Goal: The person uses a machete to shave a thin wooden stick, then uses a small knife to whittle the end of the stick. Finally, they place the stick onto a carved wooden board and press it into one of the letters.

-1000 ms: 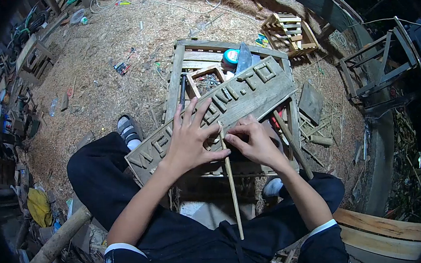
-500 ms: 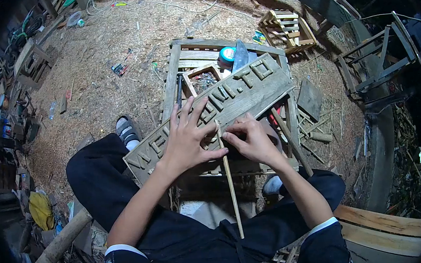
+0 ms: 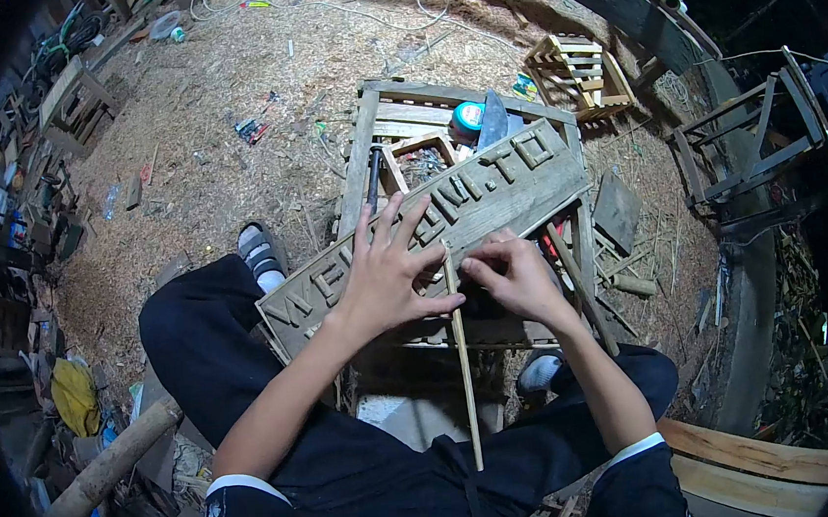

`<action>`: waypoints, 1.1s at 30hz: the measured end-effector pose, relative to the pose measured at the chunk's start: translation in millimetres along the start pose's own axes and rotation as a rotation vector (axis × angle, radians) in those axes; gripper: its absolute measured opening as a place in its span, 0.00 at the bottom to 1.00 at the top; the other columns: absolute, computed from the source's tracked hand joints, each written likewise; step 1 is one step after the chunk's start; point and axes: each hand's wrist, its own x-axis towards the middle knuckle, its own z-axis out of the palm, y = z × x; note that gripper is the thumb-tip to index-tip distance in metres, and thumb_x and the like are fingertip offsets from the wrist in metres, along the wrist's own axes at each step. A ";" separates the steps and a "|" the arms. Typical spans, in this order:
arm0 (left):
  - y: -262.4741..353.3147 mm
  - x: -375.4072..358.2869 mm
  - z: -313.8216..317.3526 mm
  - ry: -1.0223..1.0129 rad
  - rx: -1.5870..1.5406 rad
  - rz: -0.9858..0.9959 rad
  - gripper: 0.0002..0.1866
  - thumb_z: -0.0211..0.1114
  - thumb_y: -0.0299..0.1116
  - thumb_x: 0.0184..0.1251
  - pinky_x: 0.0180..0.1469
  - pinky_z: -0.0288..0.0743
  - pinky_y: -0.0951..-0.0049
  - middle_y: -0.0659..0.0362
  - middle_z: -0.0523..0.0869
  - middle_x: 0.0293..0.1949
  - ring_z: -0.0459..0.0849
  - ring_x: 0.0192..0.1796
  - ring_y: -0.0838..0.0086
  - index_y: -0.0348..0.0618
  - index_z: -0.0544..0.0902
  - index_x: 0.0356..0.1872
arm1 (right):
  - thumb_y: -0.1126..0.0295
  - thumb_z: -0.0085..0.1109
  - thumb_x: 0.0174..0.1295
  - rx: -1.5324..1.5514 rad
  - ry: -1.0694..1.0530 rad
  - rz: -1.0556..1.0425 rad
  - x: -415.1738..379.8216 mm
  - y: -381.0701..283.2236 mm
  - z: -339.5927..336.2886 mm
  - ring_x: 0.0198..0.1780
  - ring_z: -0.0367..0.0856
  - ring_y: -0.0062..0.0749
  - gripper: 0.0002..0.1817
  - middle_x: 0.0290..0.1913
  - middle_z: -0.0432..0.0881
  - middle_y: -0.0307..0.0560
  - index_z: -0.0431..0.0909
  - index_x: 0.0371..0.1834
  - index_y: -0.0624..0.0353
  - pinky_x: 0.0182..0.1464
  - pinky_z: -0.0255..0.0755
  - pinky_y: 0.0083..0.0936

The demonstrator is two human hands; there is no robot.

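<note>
Carved wooden sign point(image 3: 487, 193) laid aslant across a slatted crate point(image 3: 391, 113), left hand point(image 3: 386, 276) pressed flat on its lettering with fingers spread apart, right hand point(image 3: 517, 274) just beside, fingers pinched on a thin bamboo strip point(image 3: 464, 372) crossing the sign's near edge.

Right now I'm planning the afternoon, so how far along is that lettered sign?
Done: raised letters already stand along the sign board, from WE on the near end to TO on the far end. In hand: the left hand lies flat mid-board while the right hand pinches a thin strip. Left: the covered middle letters cannot be judged.
</note>
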 end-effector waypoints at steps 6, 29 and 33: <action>0.2 0.6 0.1 -0.003 -0.015 0.005 0.31 0.79 0.65 0.51 0.79 0.46 0.28 0.47 0.63 0.79 0.55 0.82 0.41 0.49 0.89 0.44 | 0.66 0.70 0.65 0.120 -0.022 0.125 -1.1 -2.8 -6.4 0.42 0.75 0.45 0.12 0.34 0.83 0.54 0.90 0.42 0.65 0.48 0.71 0.40; 1.1 2.8 -0.5 -0.032 0.021 0.010 0.32 0.77 0.68 0.51 0.78 0.46 0.29 0.48 0.63 0.80 0.54 0.83 0.42 0.53 0.89 0.45 | 0.65 0.70 0.67 0.063 0.020 0.003 -1.9 0.3 5.2 0.42 0.74 0.43 0.12 0.33 0.82 0.52 0.90 0.42 0.65 0.57 0.66 0.43; 2.5 3.8 -0.9 -0.036 0.030 0.008 0.31 0.77 0.67 0.51 0.78 0.46 0.28 0.48 0.63 0.80 0.55 0.82 0.42 0.53 0.89 0.45 | 0.64 0.70 0.67 0.067 0.058 0.022 -4.2 3.7 8.1 0.43 0.74 0.43 0.13 0.32 0.82 0.52 0.89 0.41 0.65 0.57 0.65 0.42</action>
